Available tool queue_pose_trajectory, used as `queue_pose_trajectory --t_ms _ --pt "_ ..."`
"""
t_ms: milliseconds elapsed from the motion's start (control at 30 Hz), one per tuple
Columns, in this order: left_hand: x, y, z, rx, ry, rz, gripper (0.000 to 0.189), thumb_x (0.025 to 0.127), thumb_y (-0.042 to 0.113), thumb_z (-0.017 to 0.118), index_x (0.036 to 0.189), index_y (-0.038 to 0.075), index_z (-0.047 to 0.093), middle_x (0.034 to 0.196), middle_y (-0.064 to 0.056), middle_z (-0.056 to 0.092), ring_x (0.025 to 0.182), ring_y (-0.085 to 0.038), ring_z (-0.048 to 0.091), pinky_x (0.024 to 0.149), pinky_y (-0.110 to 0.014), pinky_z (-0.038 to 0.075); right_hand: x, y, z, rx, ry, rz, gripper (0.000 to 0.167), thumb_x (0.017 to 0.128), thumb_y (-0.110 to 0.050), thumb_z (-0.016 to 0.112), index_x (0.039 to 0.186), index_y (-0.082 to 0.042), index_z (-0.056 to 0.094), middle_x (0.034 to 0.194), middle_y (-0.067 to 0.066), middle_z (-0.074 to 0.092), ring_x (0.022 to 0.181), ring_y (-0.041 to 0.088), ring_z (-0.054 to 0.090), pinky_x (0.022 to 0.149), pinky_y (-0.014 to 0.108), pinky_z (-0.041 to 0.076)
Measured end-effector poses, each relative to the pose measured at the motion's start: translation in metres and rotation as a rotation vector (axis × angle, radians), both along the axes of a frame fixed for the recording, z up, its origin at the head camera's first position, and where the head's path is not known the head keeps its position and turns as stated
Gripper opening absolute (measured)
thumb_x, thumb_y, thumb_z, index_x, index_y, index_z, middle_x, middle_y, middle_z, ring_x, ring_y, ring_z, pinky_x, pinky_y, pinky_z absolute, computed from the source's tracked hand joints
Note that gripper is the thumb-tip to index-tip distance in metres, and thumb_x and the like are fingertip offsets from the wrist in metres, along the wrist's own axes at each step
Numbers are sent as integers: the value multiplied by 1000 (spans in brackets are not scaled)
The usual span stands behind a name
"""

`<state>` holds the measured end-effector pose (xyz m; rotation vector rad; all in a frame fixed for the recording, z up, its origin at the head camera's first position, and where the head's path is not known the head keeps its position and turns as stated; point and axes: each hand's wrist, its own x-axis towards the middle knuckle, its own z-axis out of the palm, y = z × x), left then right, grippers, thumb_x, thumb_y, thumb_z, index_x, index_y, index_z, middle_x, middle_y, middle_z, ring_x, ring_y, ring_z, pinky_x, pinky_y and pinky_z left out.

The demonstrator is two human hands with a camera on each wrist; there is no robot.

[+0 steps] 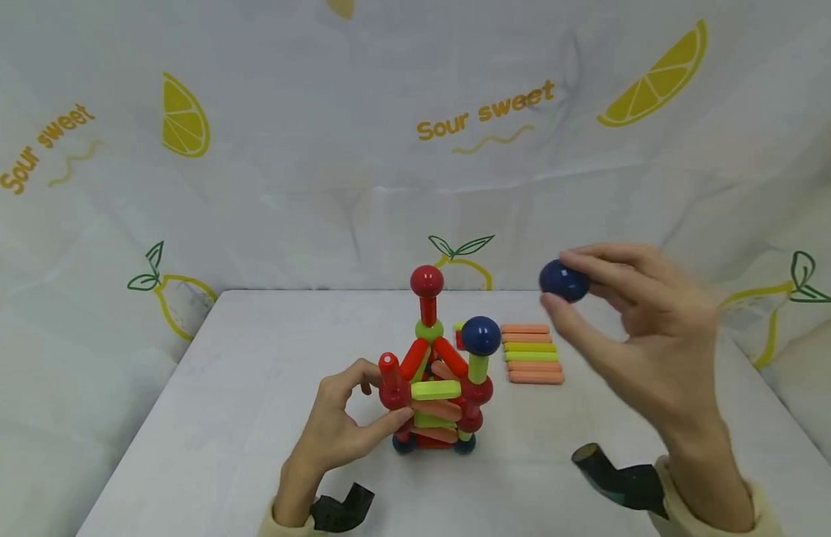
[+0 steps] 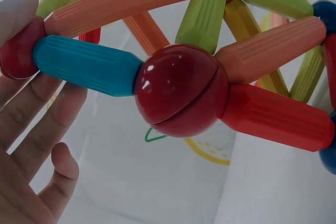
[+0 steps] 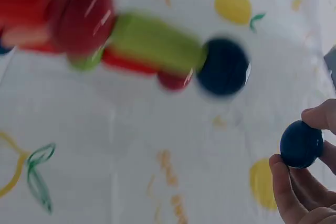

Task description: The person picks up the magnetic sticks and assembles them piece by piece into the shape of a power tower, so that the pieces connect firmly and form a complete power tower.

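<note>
A tower of coloured rods and balls (image 1: 437, 389) stands on the white table. My left hand (image 1: 338, 429) grips its left side, thumb and fingers around a red ball (image 2: 21, 51), as the left wrist view shows. From that corner a short red rod (image 1: 389, 367) points up with its top bare. A green rod (image 1: 478, 368) on the right corner carries a dark blue ball (image 1: 481, 335). A red ball (image 1: 427, 281) tops the rear peak. Up and to the right, my right hand (image 1: 657, 328) pinches a loose dark blue ball (image 3: 302, 144) between thumb and fingers, apart from the tower.
Several orange, yellow and green rods (image 1: 532, 356) lie in a row behind and right of the tower. Partly hidden by the tower are other small pieces beside that row. A white cloth (image 1: 308, 224) printed with lemons hangs behind the table (image 1: 207, 418).
</note>
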<state>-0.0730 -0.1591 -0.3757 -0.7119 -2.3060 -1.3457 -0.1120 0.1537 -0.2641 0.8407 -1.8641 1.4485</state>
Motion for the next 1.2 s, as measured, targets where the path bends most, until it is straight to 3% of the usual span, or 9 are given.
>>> queue_pose_trajectory --t_ms 100,167,233,333,433,600,933,1067,1200 --pt "-1 0 -1 6 16 -11 34 77 10 86 103 16 64 85 3 73 80 -6 61 72 -26 50 11 -39 -7 51 145 143 51 70 8 86 119 6 72 121 21 69 105 31 70 91 33 61" --pt "-2 -1 -1 12 35 -26 35 77 9 86 103 16 64 85 4 72 79 -6 61 72 -27 50 18 -66 -13 125 227 147 53 72 -2 89 123 -1 73 123 16 70 106 26 72 88 32 62" --pt "-3 -1 -2 16 66 -45 34 77 8 85 103 15 64 84 4 71 78 -6 60 71 -27 49 28 -90 -12 211 250 82 52 76 -11 89 125 -10 73 123 8 71 104 18 72 84 27 61" --pt "-6 -1 -2 18 109 -70 33 79 9 84 104 15 63 84 4 69 77 -6 59 70 -28 48 37 -112 -9 278 227 48 42 82 -14 85 122 -13 74 120 5 70 99 12 70 79 18 59" --pt "-7 -1 -2 19 127 -77 31 81 9 83 103 15 62 82 5 67 76 -7 58 70 -26 47 42 -122 -2 349 168 -4 34 83 -13 84 116 -11 76 113 7 71 92 13 71 74 17 58" --pt "-6 -2 -2 16 121 -66 33 78 6 83 102 15 62 79 5 64 73 -8 57 70 -26 47 45 -128 2 455 84 -63 34 81 -14 86 113 -7 77 111 10 72 92 16 72 75 19 60" --pt "-4 -4 -2 22 120 -37 34 80 11 83 108 14 64 88 4 67 79 -7 58 70 -27 46 46 -133 -3 501 41 -71 35 84 -17 84 118 -12 76 119 10 70 101 20 70 81 26 62" --pt "-3 1 1 91 190 -15 32 87 14 77 117 10 66 96 0 68 85 -10 58 70 -27 46 46 -126 -1 394 171 -83 32 85 -17 83 115 -9 77 115 12 71 102 23 68 83 27 60" --pt "0 6 7 152 203 17 30 86 3 75 115 8 68 92 -3 68 85 -12 58 70 -27 47 34 -100 -4 102 365 -189 26 92 -24 76 102 0 78 97 18 71 92 28 67 90 19 56"
